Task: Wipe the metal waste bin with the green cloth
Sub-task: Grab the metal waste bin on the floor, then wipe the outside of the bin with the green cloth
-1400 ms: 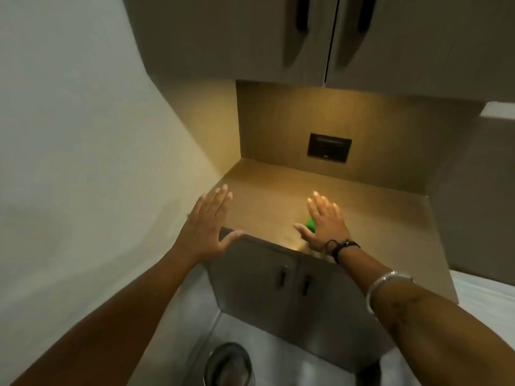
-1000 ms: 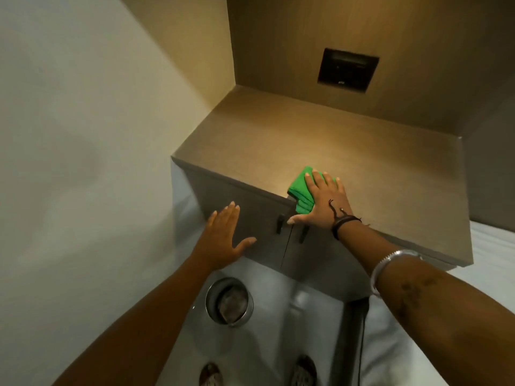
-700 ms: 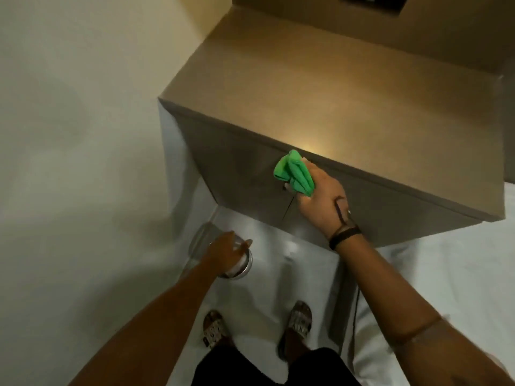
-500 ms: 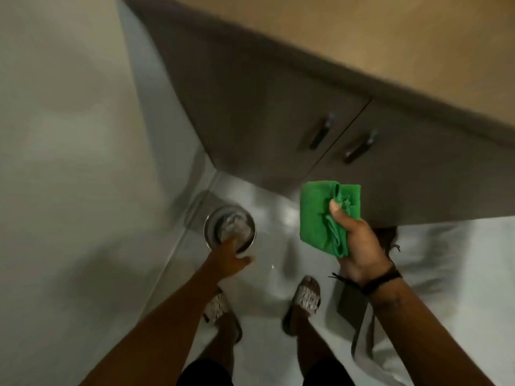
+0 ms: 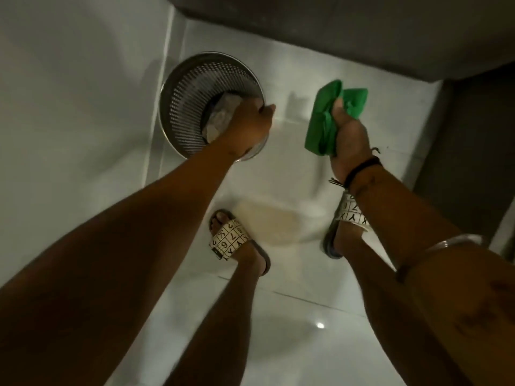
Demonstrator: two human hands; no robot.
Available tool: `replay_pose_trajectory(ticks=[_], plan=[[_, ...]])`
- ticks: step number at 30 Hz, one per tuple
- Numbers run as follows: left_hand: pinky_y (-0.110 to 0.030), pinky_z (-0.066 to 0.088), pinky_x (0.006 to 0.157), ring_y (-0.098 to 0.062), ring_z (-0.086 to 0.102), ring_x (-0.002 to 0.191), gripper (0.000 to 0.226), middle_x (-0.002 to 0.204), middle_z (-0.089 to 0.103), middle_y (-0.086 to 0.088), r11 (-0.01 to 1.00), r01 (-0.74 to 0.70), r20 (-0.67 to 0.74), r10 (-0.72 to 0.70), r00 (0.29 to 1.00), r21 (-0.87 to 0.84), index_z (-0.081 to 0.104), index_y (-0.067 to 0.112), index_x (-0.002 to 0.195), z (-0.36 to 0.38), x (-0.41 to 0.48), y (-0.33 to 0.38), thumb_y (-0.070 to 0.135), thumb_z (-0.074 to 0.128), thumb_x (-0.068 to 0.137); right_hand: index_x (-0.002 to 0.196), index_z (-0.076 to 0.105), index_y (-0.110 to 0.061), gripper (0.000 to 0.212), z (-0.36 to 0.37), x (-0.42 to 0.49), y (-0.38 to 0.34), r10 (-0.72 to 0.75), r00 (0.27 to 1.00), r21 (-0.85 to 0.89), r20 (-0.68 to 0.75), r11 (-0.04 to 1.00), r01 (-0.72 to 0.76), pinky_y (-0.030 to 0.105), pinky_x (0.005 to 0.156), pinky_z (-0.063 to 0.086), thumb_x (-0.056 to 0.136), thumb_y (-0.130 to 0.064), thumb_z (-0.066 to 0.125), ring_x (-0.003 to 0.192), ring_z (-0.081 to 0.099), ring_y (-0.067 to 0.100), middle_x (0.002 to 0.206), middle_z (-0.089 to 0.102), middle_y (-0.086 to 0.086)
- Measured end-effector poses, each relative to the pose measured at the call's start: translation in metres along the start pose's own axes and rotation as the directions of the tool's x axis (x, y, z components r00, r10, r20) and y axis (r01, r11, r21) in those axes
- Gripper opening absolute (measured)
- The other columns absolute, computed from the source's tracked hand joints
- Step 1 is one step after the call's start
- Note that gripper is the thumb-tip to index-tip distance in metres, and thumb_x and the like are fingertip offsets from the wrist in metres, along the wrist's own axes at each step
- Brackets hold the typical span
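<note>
A round perforated metal waste bin (image 5: 186, 107) stands on the white floor in the corner by the wall, with crumpled paper (image 5: 220, 118) inside. My left hand (image 5: 250, 126) is closed over the bin's right rim. To the right of the bin, clear of it, my right hand (image 5: 348, 132) grips the bunched green cloth (image 5: 326, 121) in the air above the floor.
The dark cabinet base (image 5: 362, 32) overhangs at the top, and a dark panel (image 5: 468, 151) stands at the right. The white wall (image 5: 69, 93) runs along the left. My two sandalled feet (image 5: 231, 240) stand on the tiled floor (image 5: 292, 316) below the bin.
My view has dropped from the counter to the floor. My right hand lifted the green cloth off the counter and brought it down. My left hand reached down and closed on the bin's rim.
</note>
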State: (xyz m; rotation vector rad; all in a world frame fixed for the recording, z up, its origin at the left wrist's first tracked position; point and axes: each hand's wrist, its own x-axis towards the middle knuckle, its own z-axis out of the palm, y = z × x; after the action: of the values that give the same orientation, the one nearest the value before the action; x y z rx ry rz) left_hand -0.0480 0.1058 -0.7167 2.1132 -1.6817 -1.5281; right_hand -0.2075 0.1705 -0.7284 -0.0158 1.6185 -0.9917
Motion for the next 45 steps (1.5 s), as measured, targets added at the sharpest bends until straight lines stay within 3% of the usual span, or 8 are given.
replay_pose_trajectory(ticks=[8, 11, 16, 18, 21, 27, 38, 45], plan=[[-0.055, 0.054, 0.091, -0.027, 0.061, 0.092, 0.025, 0.097, 0.064, -0.007, 0.927, 0.084, -0.038, -0.105, 0.994, -0.366, 0.064, 0.008, 0.104, -0.083, -0.017, -0.016, 0.026, 0.056, 0.09, 0.125, 0.064, -0.014, 0.032, 0.042, -0.033, -0.001, -0.263, 0.96, -0.256, 0.097, 0.925, 0.28, 0.016, 0.077, 0.052, 0.101, -0.034, 0.057, 0.078, 0.062, -0.014, 0.097, 0.068, -0.011], [-0.055, 0.056, 0.089, -0.034, 0.065, 0.11, 0.034, 0.122, 0.067, -0.013, 0.781, 0.162, 0.065, -0.155, 0.986, -0.604, 0.062, 0.006, 0.121, -0.123, -0.024, -0.048, 0.018, 0.058, 0.089, 0.134, 0.057, -0.014, 0.037, 0.074, -0.05, 0.011, -0.412, 0.884, -0.294, 0.222, 0.836, 0.464, 0.008, 0.085, 0.05, 0.099, -0.027, 0.06, 0.097, 0.063, -0.009, 0.114, 0.066, -0.007], [-0.033, 0.061, 0.077, -0.023, 0.073, 0.095, 0.033, 0.106, 0.074, -0.01, 0.61, 0.241, 0.159, -0.187, 0.969, -0.755, 0.059, 0.004, 0.123, -0.134, -0.019, -0.078, 0.019, 0.044, 0.098, 0.148, 0.029, -0.02, 0.061, 0.151, -0.064, 0.071, -0.57, 0.555, -0.42, 0.606, 0.364, 0.832, 0.054, 0.113, 0.041, 0.094, -0.033, 0.053, 0.138, 0.046, 0.031, 0.15, 0.048, 0.014], [-0.037, 0.057, 0.091, -0.028, 0.067, 0.113, 0.046, 0.124, 0.067, -0.016, 0.537, 0.27, 0.169, -0.231, 0.958, -0.799, 0.055, 0.006, 0.132, -0.134, -0.016, -0.082, 0.034, 0.046, 0.097, 0.152, 0.016, -0.017, 0.073, 0.171, -0.061, 0.099, -0.526, 0.497, -0.524, 0.69, 0.11, 0.844, 0.059, 0.123, 0.018, 0.091, -0.044, 0.044, 0.15, 0.023, 0.036, 0.162, 0.031, 0.017], [-0.047, 0.048, 0.103, -0.033, 0.061, 0.121, 0.051, 0.135, 0.061, -0.017, 0.476, 0.263, 0.156, -0.252, 0.955, -0.839, 0.05, 0.007, 0.138, -0.14, -0.003, -0.089, 0.04, 0.039, 0.1, 0.152, 0.021, -0.014, 0.072, 0.179, -0.037, 0.112, -0.561, 0.493, -0.586, 0.665, 0.017, 0.81, 0.057, 0.123, 0.017, 0.091, -0.043, 0.046, 0.15, 0.024, 0.038, 0.161, 0.033, 0.017], [-0.048, 0.056, 0.088, -0.034, 0.066, 0.115, 0.042, 0.129, 0.065, -0.018, 0.495, 0.169, 0.088, -0.183, 0.979, -0.853, 0.055, 0.005, 0.132, -0.128, 0.002, -0.072, 0.029, 0.042, 0.1, 0.147, 0.043, -0.008, 0.078, 0.095, 0.07, 0.087, -0.596, 0.798, -0.677, 0.084, 0.553, 0.485, 0.041, 0.119, 0.034, 0.097, -0.066, 0.028, 0.133, 0.051, 0.034, 0.144, 0.055, 0.015], [-0.049, 0.06, 0.084, -0.036, 0.068, 0.105, 0.035, 0.118, 0.068, -0.017, 0.697, 0.081, -0.113, -0.227, 0.967, -0.712, 0.061, 0.017, 0.122, -0.102, -0.008, -0.054, 0.034, 0.051, 0.093, 0.138, 0.054, -0.017, 0.052, 0.182, 0.007, 0.025, -0.598, 0.576, -0.354, 0.557, 0.457, 0.816, 0.057, 0.109, 0.043, 0.097, -0.048, 0.047, 0.129, 0.056, 0.027, 0.137, 0.062, 0.009], [-0.054, 0.053, 0.093, -0.044, 0.061, 0.112, 0.038, 0.125, 0.062, -0.023, 0.756, 0.05, -0.05, -0.108, 0.993, -0.652, 0.064, 0.019, 0.12, -0.097, -0.029, -0.071, 0.041, 0.057, 0.09, 0.127, 0.061, -0.027, 0.045, 0.129, 0.059, 0.019, -0.386, 0.897, -0.737, 0.217, 0.537, 0.41, 0.043, 0.1, 0.051, 0.097, -0.055, 0.042, 0.112, 0.064, 0.027, 0.123, 0.07, 0.006]])
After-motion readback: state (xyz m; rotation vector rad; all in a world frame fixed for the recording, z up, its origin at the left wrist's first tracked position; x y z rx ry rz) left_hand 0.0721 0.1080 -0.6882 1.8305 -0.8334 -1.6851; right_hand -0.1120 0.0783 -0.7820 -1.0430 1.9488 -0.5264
